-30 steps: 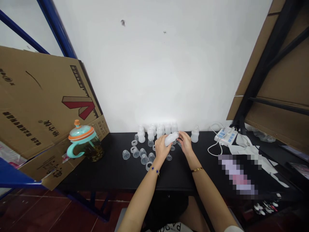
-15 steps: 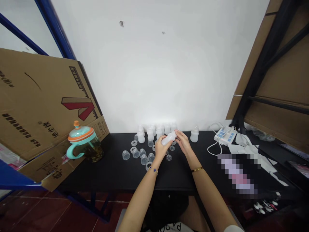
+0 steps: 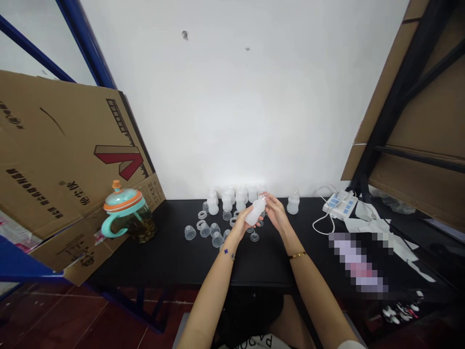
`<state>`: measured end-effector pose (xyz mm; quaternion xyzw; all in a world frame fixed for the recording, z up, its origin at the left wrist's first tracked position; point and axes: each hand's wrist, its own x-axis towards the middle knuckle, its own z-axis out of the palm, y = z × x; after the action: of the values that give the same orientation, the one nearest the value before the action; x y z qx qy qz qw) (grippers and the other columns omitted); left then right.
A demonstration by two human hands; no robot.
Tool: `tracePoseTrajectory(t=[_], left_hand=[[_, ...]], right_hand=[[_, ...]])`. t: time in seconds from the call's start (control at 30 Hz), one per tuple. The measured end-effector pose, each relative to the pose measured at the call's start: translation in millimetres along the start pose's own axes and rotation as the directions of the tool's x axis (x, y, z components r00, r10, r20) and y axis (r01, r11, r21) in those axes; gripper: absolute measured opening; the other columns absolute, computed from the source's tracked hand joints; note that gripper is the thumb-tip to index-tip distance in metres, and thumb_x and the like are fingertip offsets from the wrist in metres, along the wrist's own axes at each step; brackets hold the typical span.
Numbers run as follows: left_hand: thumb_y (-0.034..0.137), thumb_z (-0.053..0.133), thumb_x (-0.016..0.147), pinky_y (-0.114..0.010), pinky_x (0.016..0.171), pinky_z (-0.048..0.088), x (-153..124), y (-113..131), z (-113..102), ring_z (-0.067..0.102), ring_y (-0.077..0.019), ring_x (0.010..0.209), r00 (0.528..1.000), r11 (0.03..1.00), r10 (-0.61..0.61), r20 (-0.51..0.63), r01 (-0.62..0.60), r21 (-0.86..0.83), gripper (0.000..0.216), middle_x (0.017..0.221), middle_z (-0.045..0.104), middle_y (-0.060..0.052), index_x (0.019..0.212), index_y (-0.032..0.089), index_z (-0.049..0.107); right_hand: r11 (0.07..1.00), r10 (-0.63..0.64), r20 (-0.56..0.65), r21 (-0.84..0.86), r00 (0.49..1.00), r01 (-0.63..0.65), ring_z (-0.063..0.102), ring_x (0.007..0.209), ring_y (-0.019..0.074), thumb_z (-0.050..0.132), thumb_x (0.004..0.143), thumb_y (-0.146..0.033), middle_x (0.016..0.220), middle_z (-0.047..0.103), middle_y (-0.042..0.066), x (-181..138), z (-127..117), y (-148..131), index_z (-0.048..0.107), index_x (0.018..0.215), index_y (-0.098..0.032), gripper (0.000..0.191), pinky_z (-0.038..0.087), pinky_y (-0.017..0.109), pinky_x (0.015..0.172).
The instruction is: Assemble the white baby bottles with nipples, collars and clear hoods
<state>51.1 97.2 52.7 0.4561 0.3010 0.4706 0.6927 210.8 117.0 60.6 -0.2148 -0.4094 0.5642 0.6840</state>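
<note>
Cradling a tilted white bottle [image 3: 256,212], the left hand [image 3: 241,223] apparently steadies it while the right hand [image 3: 275,212] pinches its top, clear caps [image 3: 205,230] lying left of the bottle.

Indoor light, uneven. White wall [image 3: 236,121] brightest at lower centre, glaring behind white bottles [image 3: 240,199], edges washed out; greyer up top. Black tabletop [image 3: 170,261] loses detail. Floor [image 3: 90,315] dim, lower left. Wide-angle stretch at both sides. Pixelated patch [image 3: 358,264] lower right. Fine detail soft at centre.
</note>
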Motion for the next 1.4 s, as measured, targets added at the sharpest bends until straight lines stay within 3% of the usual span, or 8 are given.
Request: tracePoseTrajectory(t=[0.23,0.53,0.83,0.97,1.2,1.4], left_hand=[[0.054,0.047,0.095,-0.023,0.046,0.046,-0.3,0.9,-0.3,0.066,-0.0167,0.055,0.983,0.983,-0.14,0.12,0.153,-0.101,0.057,0.084,0.075,-0.019,0.104,0.002,0.069],[0.052,0.037,0.099,-0.024,0.044,0.045,2.5,1.1,-3.1,0.066,-0.0173,0.054,0.959,0.96,-0.195,0.207,0.23,-0.163,0.062,0.079,0.073,-0.019,0.102,0.0,0.069],[0.043,0.052,0.095,-0.024,0.046,0.048,2.2,1.7,-1.5,0.065,-0.0176,0.055,0.992,0.977,-0.118,0.04,0.123,-0.174,0.049,0.076,0.073,-0.015,0.119,0.002,0.063],[0.042,0.064,0.089,-0.024,0.05,0.05,3.1,-0.6,-0.8,0.066,-0.0169,0.061,0.996,0.988,-0.072,-0.047,0.065,-0.137,0.045,0.08,0.074,-0.014,0.113,0.005,0.067],[0.046,0.082,0.068,-0.024,0.057,0.05,3.7,-2.6,1.0,0.063,-0.0148,0.066,0.986,0.994,0.108,-0.128,-0.106,0.02,0.047,0.08,0.071,-0.007,0.096,0.011,0.071],[0.046,0.083,0.066,-0.023,0.06,0.045,6.4,-5.9,-1.7,0.062,-0.0138,0.07,0.934,0.936,0.298,-0.196,-0.246,0.253,0.044,0.083,0.071,-0.002,0.096,0.015,0.074]], right_hand=[[0.999,0.015,0.064,0.039,0.998,-0.018,0.066,0.112,0.027,0.083,0.075,-0.039,0.111,0.075,0.007,-3.5,-0.7,-4.1,0.076,0.102,-0.023,0.032,0.053,0.037,0.096],[0.997,0.039,0.119,0.059,0.992,-0.046,0.06,0.122,0.0291,0.079,0.078,-0.038,0.126,0.071,0.007,-4.5,-1.7,-5.0,0.076,0.106,-0.025,0.031,0.053,0.042,0.097],[0.999,0.045,0.093,0.025,0.995,-0.047,0.059,0.123,0.0287,0.082,0.074,-0.038,0.123,0.072,0.006,-5.4,0.8,-6.3,0.076,0.104,-0.026,0.033,0.052,0.04,0.099],[0.999,0.039,0.059,0.015,0.997,-0.04,0.061,0.12,0.0293,0.086,0.069,-0.038,0.118,0.073,0.006,-5.0,2.5,-7.4,0.076,0.1,-0.026,0.034,0.052,0.041,0.096],[1.0,0.029,0.007,-0.009,1.0,-0.029,0.064,0.113,0.0282,0.088,0.066,-0.037,0.114,0.074,0.007,-1.3,-2.2,-2.1,0.076,0.097,-0.025,0.035,0.054,0.038,0.09],[0.999,0.035,-0.023,0.006,0.999,-0.035,0.066,0.105,0.0242,0.091,0.063,-0.037,0.105,0.075,0.003,0.4,-4.8,0.8,0.076,0.092,-0.026,0.034,0.054,0.034,0.087]])
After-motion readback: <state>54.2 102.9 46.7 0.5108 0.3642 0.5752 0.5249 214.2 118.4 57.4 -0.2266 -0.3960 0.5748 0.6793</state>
